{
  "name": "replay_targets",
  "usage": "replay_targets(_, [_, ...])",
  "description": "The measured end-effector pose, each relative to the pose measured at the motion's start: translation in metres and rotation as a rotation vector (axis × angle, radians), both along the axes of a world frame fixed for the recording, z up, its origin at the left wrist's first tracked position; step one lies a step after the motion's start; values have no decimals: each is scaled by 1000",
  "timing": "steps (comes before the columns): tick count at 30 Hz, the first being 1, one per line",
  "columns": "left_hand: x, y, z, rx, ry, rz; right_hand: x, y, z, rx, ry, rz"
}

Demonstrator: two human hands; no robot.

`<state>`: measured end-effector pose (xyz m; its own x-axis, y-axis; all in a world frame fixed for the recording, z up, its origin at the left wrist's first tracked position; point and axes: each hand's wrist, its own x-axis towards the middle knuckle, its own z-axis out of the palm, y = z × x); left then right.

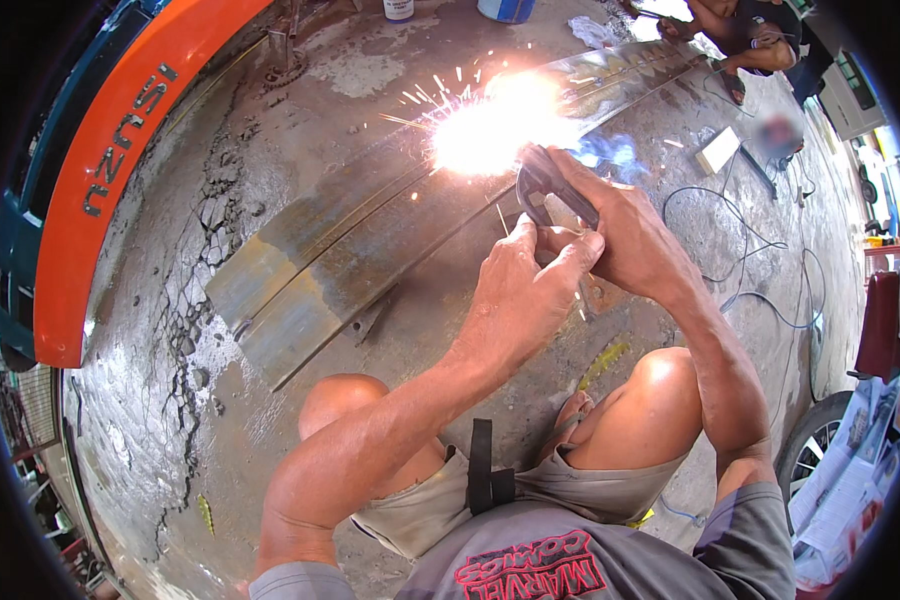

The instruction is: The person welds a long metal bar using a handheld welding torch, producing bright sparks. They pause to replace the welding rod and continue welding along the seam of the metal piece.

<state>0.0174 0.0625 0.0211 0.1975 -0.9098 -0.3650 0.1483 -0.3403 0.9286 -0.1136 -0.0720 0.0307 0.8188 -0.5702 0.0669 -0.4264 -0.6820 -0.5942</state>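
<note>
A blinding welding arc (500, 125) throws sparks over long steel plates (320, 270) lying on the ground ahead of me. Just at its near right edge, my right hand (625, 235) is wrapped round a black tool (545, 185) that looks like an electrode holder. My left hand (535, 270) is closed at the lower end of the same tool, thumb and fingers bent against it. Glare hides the tool's far tip and the spot on the metal where the arc burns. Bluish smoke (610, 155) drifts right of the glare.
Another person (760, 40) crouches at the far right, by the plates' far end. Loose cables (745, 240) and a pale box (717, 150) lie on the right. An orange vehicle panel (120, 170) curves along the left, beside cracked concrete (195, 320). Buckets (507, 8) stand at the back.
</note>
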Motion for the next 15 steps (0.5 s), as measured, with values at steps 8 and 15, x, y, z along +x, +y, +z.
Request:
replay_targets(8, [-4,1,0,-46,43,46,0,1,14,8,32,-11])
replay_targets(15, [-14,8,12,-412,30,112,-2,14,42,24,-35,-216])
